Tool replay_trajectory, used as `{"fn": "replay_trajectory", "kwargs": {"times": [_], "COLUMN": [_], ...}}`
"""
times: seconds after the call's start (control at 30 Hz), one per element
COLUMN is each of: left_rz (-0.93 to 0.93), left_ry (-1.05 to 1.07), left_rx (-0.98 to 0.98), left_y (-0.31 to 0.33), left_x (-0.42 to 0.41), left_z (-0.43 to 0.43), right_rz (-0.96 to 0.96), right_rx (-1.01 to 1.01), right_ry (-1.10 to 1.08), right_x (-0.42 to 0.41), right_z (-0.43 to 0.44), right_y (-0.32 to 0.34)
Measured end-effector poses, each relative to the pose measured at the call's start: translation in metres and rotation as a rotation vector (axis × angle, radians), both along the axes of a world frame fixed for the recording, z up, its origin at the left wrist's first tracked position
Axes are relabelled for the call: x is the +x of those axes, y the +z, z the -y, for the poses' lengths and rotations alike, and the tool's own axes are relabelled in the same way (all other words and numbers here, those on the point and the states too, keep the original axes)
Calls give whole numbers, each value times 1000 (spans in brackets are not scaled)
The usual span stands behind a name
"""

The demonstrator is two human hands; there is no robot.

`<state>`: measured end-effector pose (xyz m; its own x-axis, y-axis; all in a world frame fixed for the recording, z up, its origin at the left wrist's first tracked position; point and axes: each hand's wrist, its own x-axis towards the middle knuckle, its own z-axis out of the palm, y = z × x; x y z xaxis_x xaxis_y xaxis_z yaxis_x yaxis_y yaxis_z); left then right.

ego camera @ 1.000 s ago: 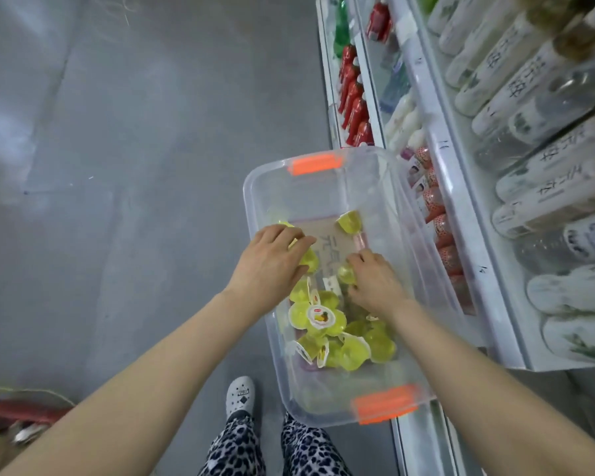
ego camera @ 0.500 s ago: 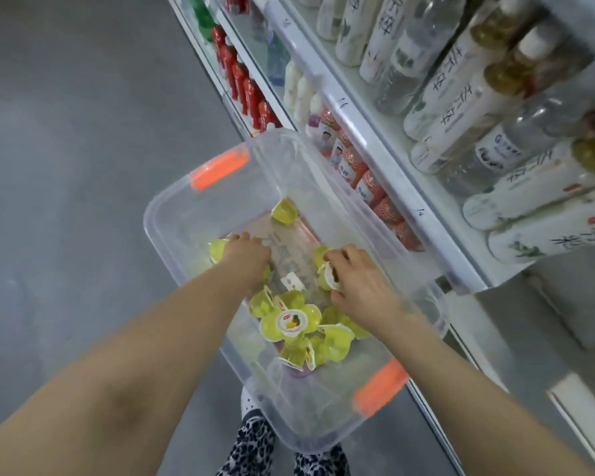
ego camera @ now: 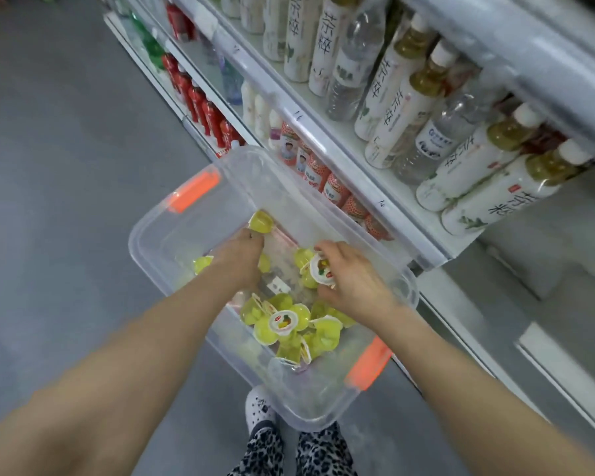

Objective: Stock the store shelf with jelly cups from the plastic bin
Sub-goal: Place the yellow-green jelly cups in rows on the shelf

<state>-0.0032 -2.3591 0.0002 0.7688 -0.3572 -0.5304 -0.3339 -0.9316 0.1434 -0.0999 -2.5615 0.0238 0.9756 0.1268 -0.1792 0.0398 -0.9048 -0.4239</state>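
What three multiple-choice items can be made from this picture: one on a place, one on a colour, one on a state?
1. Where do the loose jelly cups lie?
A. on the floor
B. in the clear plastic bin
C. on the bottle shelf

2. What colour are the bin's latches?
A. orange
B. blue
C. black

3. What is the right hand doing?
A. hanging idle
B. pressing the shelf edge
C. gripping a lidded jelly cup

Key: 1 B, the cups lie heaped on the bin's bottom; 2 A, both visible latches are orange; 3 C, its fingers curl round the cup with the white lid.
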Motion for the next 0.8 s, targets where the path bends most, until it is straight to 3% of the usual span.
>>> {"fn": "replay_trajectory", "kwargs": {"times": [0.13, 0.37, 0.8], "left_rz": [69, 190, 287], "left_ry": [30, -120, -497], "left_rx": [-224, -433, -652], "left_y": [27, 71, 152], "left_x": [-17, -53, -143], "left_z": [-2, 6, 103], "right_rz": [78, 230, 414], "right_rx": [-25, -40, -133], "right_ry": [-53, -195, -635], "right_x": [-20, -70, -214], "right_z": [1, 16, 87], "right_y": [24, 64, 122]}}
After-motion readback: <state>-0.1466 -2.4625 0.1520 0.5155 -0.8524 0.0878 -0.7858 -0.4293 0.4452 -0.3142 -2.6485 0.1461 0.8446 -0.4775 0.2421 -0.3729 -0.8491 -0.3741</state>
